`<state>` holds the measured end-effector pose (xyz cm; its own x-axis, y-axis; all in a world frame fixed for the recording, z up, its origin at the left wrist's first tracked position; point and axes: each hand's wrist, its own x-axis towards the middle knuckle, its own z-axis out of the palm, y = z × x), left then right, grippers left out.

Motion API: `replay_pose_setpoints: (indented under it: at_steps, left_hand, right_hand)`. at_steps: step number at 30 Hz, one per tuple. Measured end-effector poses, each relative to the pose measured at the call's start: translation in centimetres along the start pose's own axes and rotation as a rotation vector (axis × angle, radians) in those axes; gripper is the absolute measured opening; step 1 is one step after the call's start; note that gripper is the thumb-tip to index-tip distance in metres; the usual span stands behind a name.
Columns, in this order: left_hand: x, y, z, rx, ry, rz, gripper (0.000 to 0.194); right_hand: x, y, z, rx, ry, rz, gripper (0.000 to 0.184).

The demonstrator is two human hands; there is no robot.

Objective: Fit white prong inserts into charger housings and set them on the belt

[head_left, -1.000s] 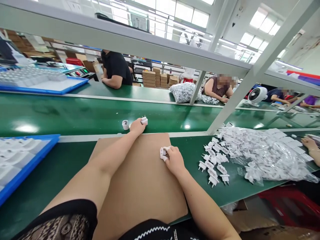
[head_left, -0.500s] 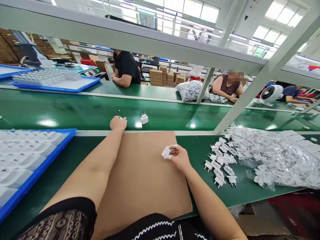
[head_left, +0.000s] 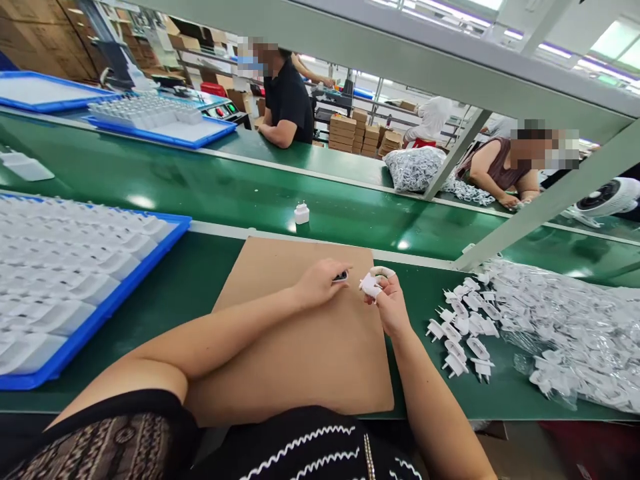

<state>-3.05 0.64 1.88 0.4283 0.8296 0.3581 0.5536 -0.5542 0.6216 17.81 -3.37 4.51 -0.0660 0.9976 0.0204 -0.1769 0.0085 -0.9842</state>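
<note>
Over the cardboard sheet [head_left: 295,360], my left hand [head_left: 320,283] is closed around a small charger housing [head_left: 341,276], whose dark open end faces right. My fingers hide most of it. Just to the right, my right hand [head_left: 393,303] pinches a white plug cap [head_left: 371,285] between thumb and fingers. White coverings wrap some of its fingertips. A small gap separates the two parts. Beyond the cardboard, a white plug charger [head_left: 301,213] stands on the green belt with its pins up.
Loose white plug caps [head_left: 457,327] lie right of the cardboard, beside a clear plastic bag [head_left: 580,327] full of them. A blue-rimmed tray [head_left: 170,243] of white housings is at left. A slanted grey post [head_left: 530,200] rises at right. Two people sit across the belt.
My left hand has come back from the belt to the middle of the cardboard, close to my right hand. The right hand keeps its plug cap. The camera view has tilted and shifted.
</note>
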Motion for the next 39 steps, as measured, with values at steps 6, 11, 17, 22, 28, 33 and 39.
replay_pose_setpoints:
  at_steps: [6, 11, 17, 22, 28, 33, 39]
  left_hand:
    - [-1.1, 0.6, 2.6, -0.348, -0.011, -0.147, 0.078]
    - [-1.4, 0.4, 2.0, -0.435, -0.114, -0.191, 0.038]
    - [-1.1, 0.6, 2.2, -0.392, -0.139, -0.098, 0.041]
    - [-0.8, 0.4, 2.1, -0.412, -0.164, -0.098, 0.019]
    - [-0.9, 0.5, 1.8, -0.459, -0.151, -0.108, 0.015]
    - [-0.9, 0.6, 1.7, -0.458, -0.162, -0.120, 0.015]
    - [-0.9, 0.6, 1.6, -0.452, -0.163, -0.121, 0.013]
  right_hand:
    - [-0.2, -0.7, -0.4, -0.064, 0.057, -0.039, 0.034]
    - [-0.1, -0.3, -0.3, -0.091, 0.052, -0.031, 0.045]
    - [-0.8, 0.1, -0.5, -0.695, 0.094, -0.343, 0.021]
    - [-1.1, 0.2, -0.1, -1.053, -0.074, -0.598, 0.020]
    - [-0.6, 0.4, 0.3, -1.238, -0.119, -0.606, 0.017]
    - [-0.7, 0.3, 0.6, -1.311, -0.118, -0.661, 0.017]
    - [-1.0, 0.4, 0.8, -1.324, -0.076, -0.685, 0.018]
